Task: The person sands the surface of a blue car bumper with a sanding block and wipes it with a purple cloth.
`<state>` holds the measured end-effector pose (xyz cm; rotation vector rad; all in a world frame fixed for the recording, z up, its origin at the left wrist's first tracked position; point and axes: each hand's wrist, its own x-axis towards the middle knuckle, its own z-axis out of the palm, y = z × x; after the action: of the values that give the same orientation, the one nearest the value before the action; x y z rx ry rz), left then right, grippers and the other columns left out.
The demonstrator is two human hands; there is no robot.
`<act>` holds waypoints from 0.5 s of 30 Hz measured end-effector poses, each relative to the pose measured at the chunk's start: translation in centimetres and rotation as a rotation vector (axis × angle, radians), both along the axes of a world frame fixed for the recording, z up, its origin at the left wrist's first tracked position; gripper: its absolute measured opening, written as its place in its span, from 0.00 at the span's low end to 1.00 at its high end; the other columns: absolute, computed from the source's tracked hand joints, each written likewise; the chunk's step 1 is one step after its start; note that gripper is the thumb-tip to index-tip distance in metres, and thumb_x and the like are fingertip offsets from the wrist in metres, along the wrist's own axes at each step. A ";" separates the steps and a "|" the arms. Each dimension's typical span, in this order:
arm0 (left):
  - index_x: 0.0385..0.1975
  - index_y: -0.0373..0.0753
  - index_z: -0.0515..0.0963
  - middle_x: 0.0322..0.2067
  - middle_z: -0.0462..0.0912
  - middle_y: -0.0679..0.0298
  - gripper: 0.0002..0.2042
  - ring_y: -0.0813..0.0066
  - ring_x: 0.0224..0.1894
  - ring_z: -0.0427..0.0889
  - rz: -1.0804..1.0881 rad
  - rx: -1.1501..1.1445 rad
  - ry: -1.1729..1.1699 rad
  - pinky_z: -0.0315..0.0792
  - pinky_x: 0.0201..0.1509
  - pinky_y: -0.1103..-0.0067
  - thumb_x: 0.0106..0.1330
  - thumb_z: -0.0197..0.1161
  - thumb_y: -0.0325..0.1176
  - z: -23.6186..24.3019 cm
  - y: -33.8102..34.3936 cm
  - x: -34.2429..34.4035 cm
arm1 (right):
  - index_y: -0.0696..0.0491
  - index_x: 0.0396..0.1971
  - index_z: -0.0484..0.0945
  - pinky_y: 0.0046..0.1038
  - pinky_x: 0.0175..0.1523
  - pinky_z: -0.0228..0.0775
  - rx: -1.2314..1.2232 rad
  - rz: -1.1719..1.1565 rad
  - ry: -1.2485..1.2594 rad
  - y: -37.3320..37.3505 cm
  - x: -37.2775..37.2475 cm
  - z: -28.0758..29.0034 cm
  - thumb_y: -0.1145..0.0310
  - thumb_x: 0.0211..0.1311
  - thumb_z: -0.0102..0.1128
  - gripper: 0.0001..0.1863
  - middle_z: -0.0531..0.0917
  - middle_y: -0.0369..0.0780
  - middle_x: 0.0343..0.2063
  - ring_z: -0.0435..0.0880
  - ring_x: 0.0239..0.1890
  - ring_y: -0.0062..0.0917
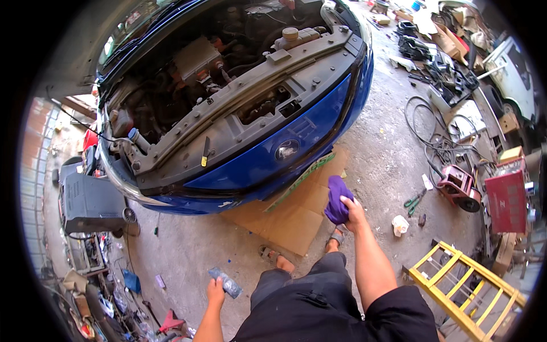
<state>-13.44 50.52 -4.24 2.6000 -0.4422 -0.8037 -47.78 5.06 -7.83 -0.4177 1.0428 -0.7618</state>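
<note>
In my right hand (354, 214) is a bunched purple cloth (337, 199), gripped in front of my body above a flattened cardboard sheet (296, 225). My left hand (215, 292) is closed around one end of a flat, grey-blue rectangular object (227, 283); its kind is not clear. Ahead stands a blue car (268, 162) with its hood up and the engine bay (196, 60) exposed. On the front panel of the car lies a small black and yellow tool (205, 153). Neither hand touches the car.
A yellow ladder (456, 268) lies at the lower right. Green-handled scissors (415, 202), a crumpled white piece (400, 225), a pink wheeled machine (458, 185) and coiled hose (419, 128) are on the right floor. A large grey machine (94, 199) and a red jack stand (171, 322) are left.
</note>
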 end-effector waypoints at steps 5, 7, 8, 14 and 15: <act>0.27 0.29 0.73 0.24 0.78 0.50 0.17 0.56 0.28 0.76 0.078 0.002 0.060 0.68 0.35 0.64 0.68 0.53 0.39 -0.2 7.3 6.1 | 0.59 0.49 0.75 0.30 0.51 0.75 -0.213 -0.021 -0.065 -2.4 8.7 2.1 0.70 0.58 0.60 0.18 0.82 0.39 0.40 0.83 0.40 0.27; 0.26 0.28 0.73 0.23 0.77 0.52 0.17 0.61 0.26 0.75 0.098 0.042 0.094 0.68 0.33 0.65 0.68 0.53 0.39 1.0 8.0 7.1 | 0.58 0.48 0.75 0.28 0.49 0.74 -0.278 -0.055 -0.031 -4.7 10.3 1.9 0.71 0.58 0.60 0.17 0.83 0.38 0.39 0.82 0.41 0.26; 0.25 0.28 0.73 0.22 0.76 0.53 0.17 0.64 0.26 0.74 0.120 0.051 0.087 0.68 0.32 0.66 0.68 0.53 0.38 1.7 8.7 8.3 | 0.57 0.48 0.76 0.28 0.49 0.74 -0.266 -0.081 -0.042 -5.9 11.6 1.9 0.70 0.58 0.60 0.17 0.82 0.38 0.39 0.82 0.40 0.25; 0.24 0.32 0.72 0.21 0.73 0.62 0.16 0.75 0.25 0.72 0.117 0.004 0.107 0.70 0.27 0.73 0.70 0.53 0.38 2.4 5.8 12.6 | 0.56 0.54 0.73 0.28 0.56 0.67 -0.342 -0.351 0.059 -17.5 15.9 -2.3 0.58 0.61 0.60 0.25 0.80 0.39 0.46 0.77 0.49 0.25; 0.25 0.32 0.72 0.23 0.74 0.63 0.15 0.76 0.25 0.73 0.108 0.059 0.109 0.72 0.26 0.74 0.70 0.51 0.38 3.3 4.7 12.4 | 0.57 0.58 0.70 0.31 0.61 0.63 -0.363 -0.353 0.319 -17.5 17.2 -2.6 0.58 0.63 0.58 0.27 0.77 0.45 0.53 0.75 0.54 0.33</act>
<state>-1.04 55.17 -0.90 2.5930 -0.2483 -0.9286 -30.58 -12.47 -10.43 -0.6921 1.2992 -1.2377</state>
